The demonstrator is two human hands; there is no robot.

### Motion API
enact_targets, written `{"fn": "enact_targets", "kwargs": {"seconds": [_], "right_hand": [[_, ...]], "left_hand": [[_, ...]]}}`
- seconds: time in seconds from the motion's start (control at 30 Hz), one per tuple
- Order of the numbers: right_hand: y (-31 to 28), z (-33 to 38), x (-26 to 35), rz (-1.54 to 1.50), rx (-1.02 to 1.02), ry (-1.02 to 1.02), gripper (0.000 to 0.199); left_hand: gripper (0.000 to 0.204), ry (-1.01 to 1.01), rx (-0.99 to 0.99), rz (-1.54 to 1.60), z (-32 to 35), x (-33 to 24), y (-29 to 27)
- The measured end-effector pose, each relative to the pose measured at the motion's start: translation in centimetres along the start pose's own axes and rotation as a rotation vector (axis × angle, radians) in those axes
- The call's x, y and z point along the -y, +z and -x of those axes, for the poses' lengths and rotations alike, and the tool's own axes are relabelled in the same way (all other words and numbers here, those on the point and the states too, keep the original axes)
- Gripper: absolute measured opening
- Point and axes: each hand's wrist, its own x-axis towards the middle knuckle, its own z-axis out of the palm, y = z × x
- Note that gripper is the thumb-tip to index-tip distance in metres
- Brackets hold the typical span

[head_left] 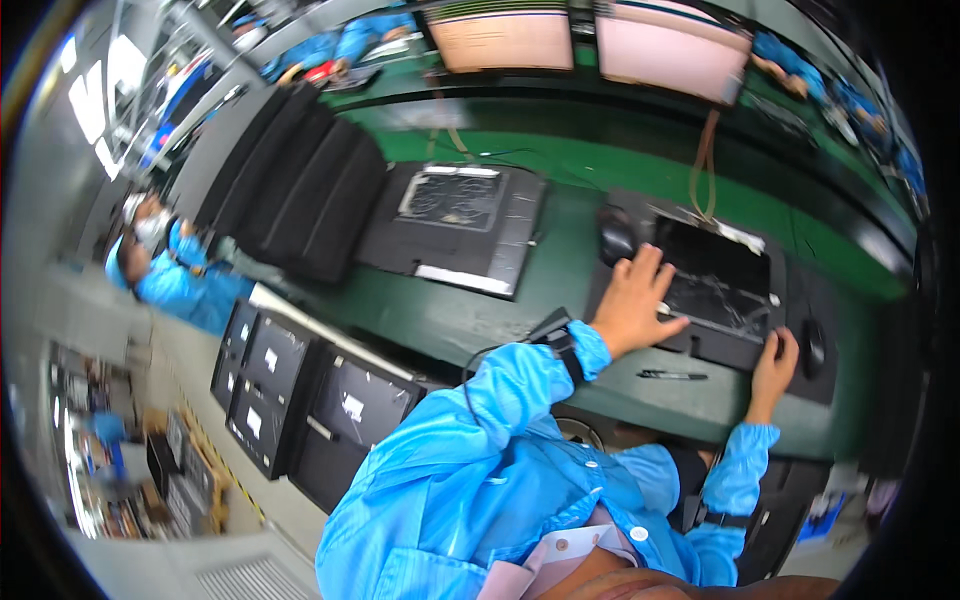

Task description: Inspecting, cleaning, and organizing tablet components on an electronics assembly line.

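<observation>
A dark glossy flat panel [715, 285] lies in a black tray [725, 349] on the green bench, with creased clear film over its lower part. My left hand [637, 302] is spread over the panel's left edge, fingers apart. At the tray's lower right corner, my right hand [773, 372] has its fingers bent and closed on the edge. A black pen [672, 375] lies just below the tray, between my hands. Beside the tray are one black mouse [617, 237] at the upper left and another black mouse [814, 347] at the right.
To the left, a black board [455, 262] carries another film-covered panel. Black padded stacks [290, 190] stand beyond it. Black trays [365, 395] sit low by my left elbow. Two monitors [675, 50] hang at the back. People in blue work nearby.
</observation>
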Motion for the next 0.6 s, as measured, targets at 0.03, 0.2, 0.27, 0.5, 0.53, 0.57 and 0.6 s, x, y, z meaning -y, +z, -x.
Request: {"fn": "enact_targets", "kwargs": {"seconds": [0.03, 0.2, 0.27, 0.5, 0.53, 0.57, 0.6], "right_hand": [[0.0, -0.1, -0.3, 0.007, 0.016, 0.007, 0.020], [0.1, -0.4, -1.1, 0.018, 0.059, 0.055, 0.026], [-0.2, -0.3, -1.2, 0.032, 0.057, 0.065, 0.026], [0.0, -0.6, -1.8, 0.044, 0.071, 0.075, 0.030], [0.4, -0.8, -2.8, 0.035, 0.078, 0.057, 0.030], [0.7, -0.9, -3.0, 0.037, 0.082, 0.048, 0.029], [0.6, -0.8, -3.3, 0.046, 0.087, 0.046, 0.029]], "left_hand": [[0.077, -0.015, 0.012, 0.006, 0.3, 0.1, 0.1], [0.080, -0.052, 0.051, 0.029, 0.7, 0.1, 0.2], [0.082, -0.066, 0.089, 0.059, 0.7, 0.0, 0.0], [0.023, 0.077, -0.327, 0.426, 1.0, -1.3, -1.6], [0.015, 0.083, -0.290, 0.547, 1.0, -2.4, -2.3], [0.012, 0.054, -0.220, 0.727, 0.8, -4.2, -4.3], [0.011, 0.029, -0.136, 0.901, 0.2, -6.3, -6.7]]}}
